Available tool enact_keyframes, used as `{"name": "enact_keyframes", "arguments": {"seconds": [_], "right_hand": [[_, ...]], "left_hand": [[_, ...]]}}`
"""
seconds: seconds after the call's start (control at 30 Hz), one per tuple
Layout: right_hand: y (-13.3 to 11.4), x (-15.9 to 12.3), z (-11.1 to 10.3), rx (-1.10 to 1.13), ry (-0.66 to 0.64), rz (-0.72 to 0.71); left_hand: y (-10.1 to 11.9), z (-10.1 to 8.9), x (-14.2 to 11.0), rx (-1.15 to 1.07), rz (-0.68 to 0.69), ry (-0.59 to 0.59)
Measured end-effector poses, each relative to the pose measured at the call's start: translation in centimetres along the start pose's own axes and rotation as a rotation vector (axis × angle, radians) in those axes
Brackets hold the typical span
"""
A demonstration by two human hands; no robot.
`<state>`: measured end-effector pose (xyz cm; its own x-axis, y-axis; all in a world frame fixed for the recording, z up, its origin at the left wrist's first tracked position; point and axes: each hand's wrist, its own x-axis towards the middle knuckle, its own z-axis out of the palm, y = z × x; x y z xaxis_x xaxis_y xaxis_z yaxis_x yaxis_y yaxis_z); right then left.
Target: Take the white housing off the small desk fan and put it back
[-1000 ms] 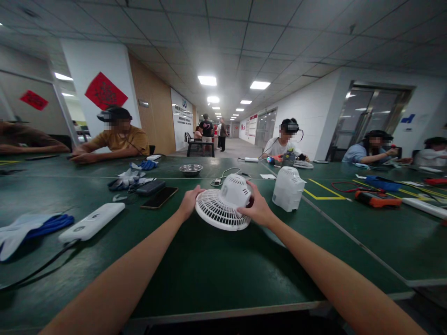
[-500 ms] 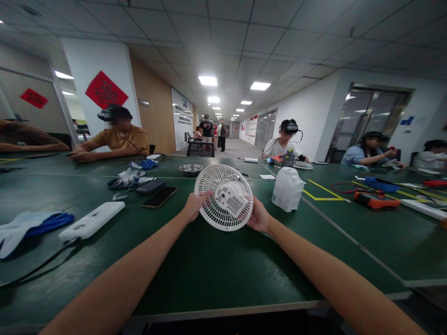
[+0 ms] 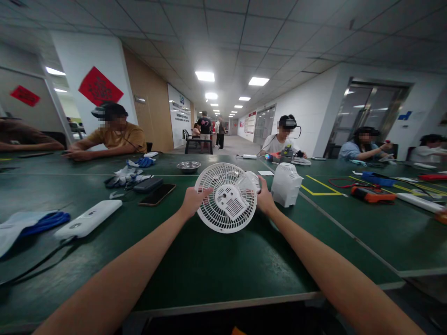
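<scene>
L hand [image 3: 193, 201] is clamped on grille [image 3: 231, 203], at its L rim; R hand [image 3: 266, 199] grips white cover [image 3: 254, 178], behind grille's R edge. Grille may slip b/c L hold is only at rim. Housing [image 3: 286, 185], just R of grille, could tip w/ a bump from R hand.

Between the forearms [image 3: 136, 258], open bench [image 3: 213, 274] is reaching the near edge; a phone [image 3: 157, 195] is obstructing the left, a white housing [image 3: 285, 185] the right.
</scene>
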<state>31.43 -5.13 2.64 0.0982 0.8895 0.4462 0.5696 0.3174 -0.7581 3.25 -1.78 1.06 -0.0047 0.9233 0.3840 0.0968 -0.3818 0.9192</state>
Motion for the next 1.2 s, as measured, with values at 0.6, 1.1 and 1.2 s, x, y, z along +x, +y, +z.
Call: {"name": "enact_keyframes", "arguments": {"seconds": [0.6,1.1,1.2], "right_hand": [[1.0,1.9,-6.4,-0.649,0.663,-0.205],[7.9,3.5,-9.5,-0.544,0.514,0.063],[8.2,3.6,-9.6,-0.534,0.508,0.094]], "left_hand": [[-0.6,-2.6,0.9,0.036,-0.262,0.015],[-1.3,-3.0,1.4,0.03,-0.264,-0.019],[-1.3,-3.0,1.4,0.037,-0.255,-0.012]]}}
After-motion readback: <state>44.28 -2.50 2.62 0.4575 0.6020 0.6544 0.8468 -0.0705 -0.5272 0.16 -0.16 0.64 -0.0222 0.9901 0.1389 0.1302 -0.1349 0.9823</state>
